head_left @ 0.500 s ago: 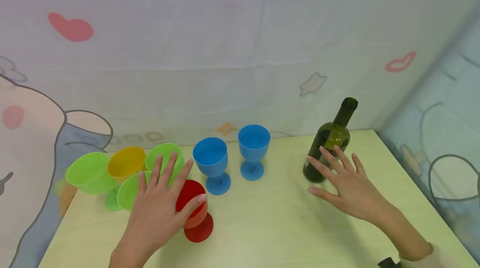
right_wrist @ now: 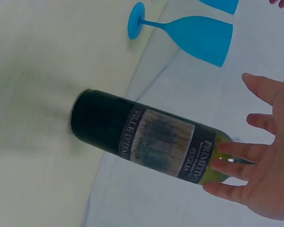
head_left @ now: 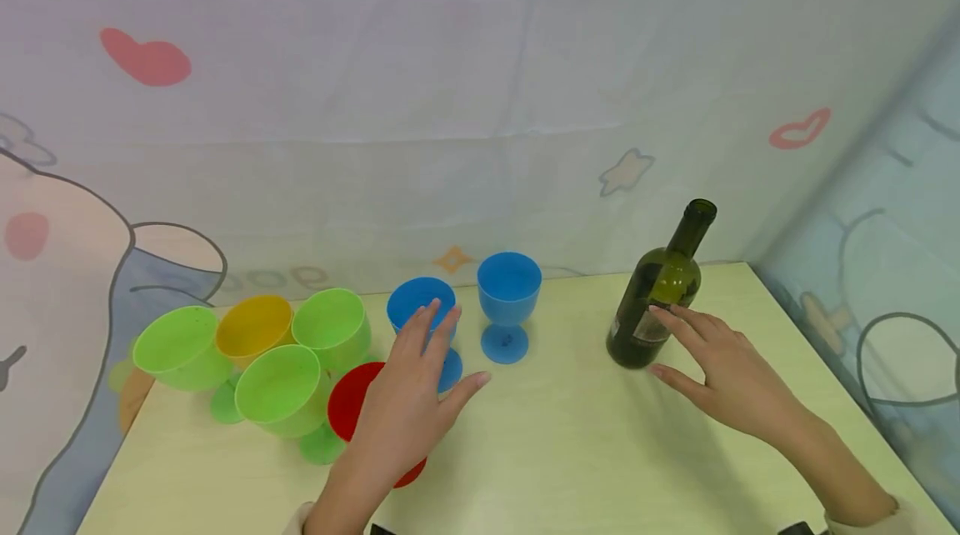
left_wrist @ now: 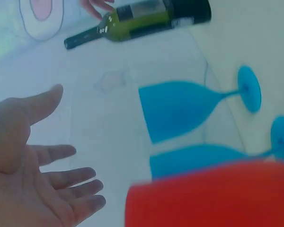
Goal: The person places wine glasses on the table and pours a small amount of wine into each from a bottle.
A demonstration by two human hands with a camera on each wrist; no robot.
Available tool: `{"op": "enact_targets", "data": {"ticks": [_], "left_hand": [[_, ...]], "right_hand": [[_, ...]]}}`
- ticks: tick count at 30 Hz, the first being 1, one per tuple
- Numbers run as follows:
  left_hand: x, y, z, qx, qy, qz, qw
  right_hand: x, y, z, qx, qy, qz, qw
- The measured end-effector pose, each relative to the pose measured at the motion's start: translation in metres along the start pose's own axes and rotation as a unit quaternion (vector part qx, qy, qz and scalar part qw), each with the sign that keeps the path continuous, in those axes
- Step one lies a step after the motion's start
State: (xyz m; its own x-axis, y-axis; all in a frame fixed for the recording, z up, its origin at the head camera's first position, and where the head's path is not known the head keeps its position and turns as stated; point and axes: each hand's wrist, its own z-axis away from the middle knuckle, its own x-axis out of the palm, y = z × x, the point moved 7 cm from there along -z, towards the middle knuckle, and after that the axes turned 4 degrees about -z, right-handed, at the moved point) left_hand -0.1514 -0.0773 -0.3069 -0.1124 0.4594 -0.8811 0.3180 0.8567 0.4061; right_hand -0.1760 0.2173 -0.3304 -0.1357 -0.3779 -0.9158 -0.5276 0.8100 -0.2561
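My left hand point(head_left: 408, 402) hovers with spread fingers over the red goblet point(head_left: 352, 402), hiding part of it and of the nearer blue goblet point(head_left: 420, 297). In the left wrist view its palm point(left_wrist: 28, 198) faces the goblets with nothing held. A second blue goblet point(head_left: 510, 289) stands just beyond the fingertips. On the right stands a dark green wine bottle point(head_left: 637, 310), upright, with a picture label point(right_wrist: 161, 142). My right hand point(head_left: 738, 385) is beside it, fingers extended and thumb apart. In the right wrist view the fingers overlap the bottle's shoulder; whether they touch it I cannot tell.
Three green goblets point(head_left: 277, 393) and a yellow goblet point(head_left: 255, 331) cluster at the left of the pale table point(head_left: 562, 452). Behind the table hangs a printed cloth point(head_left: 375, 102). The table's right edge runs beside the bottle.
My left hand has moved right, from over the green goblets to over the red and nearer blue ones. My right hand has shifted slightly right, its fingers closer together. Goblets and bottle stay put.
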Motion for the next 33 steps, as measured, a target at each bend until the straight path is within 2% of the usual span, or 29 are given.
{"op": "enact_targets", "data": {"ticks": [4, 7, 10, 14, 20, 23, 25, 29, 33], "left_hand": [[0.015, 0.009, -0.012, -0.004, 0.002, 0.045, 0.9990], [0.029, 0.012, -0.021, -0.019, -0.001, 0.090, 0.9958], [0.044, 0.014, -0.029, -0.044, -0.001, 0.146, 0.9883], [0.062, 0.014, -0.038, -0.070, 0.020, 0.209, 0.9752], [0.075, 0.005, -0.055, -0.090, 0.085, 0.233, 0.9645], [0.080, -0.003, -0.063, -0.098, 0.104, 0.244, 0.9592], [0.084, -0.007, -0.068, -0.103, 0.105, 0.252, 0.9565], [0.091, -0.013, -0.076, -0.118, 0.085, 0.272, 0.9514], [0.097, -0.018, -0.082, -0.134, 0.066, 0.290, 0.9454]], "right_hand": [[0.002, 0.008, 0.005, 0.016, -0.005, -0.008, 0.9998], [0.005, 0.013, 0.010, 0.029, -0.016, -0.010, 0.9994], [0.007, 0.016, 0.013, 0.039, -0.025, -0.015, 0.9988], [0.008, 0.020, 0.017, 0.049, -0.033, -0.019, 0.9981], [0.011, 0.026, 0.020, 0.067, -0.044, -0.021, 0.9966], [0.012, 0.030, 0.020, 0.081, -0.045, -0.024, 0.9954], [0.011, 0.033, 0.019, 0.093, -0.044, -0.032, 0.9941], [0.010, 0.044, 0.013, 0.126, -0.042, -0.067, 0.9889], [0.001, 0.057, 0.002, 0.153, -0.009, -0.102, 0.9829]]}}
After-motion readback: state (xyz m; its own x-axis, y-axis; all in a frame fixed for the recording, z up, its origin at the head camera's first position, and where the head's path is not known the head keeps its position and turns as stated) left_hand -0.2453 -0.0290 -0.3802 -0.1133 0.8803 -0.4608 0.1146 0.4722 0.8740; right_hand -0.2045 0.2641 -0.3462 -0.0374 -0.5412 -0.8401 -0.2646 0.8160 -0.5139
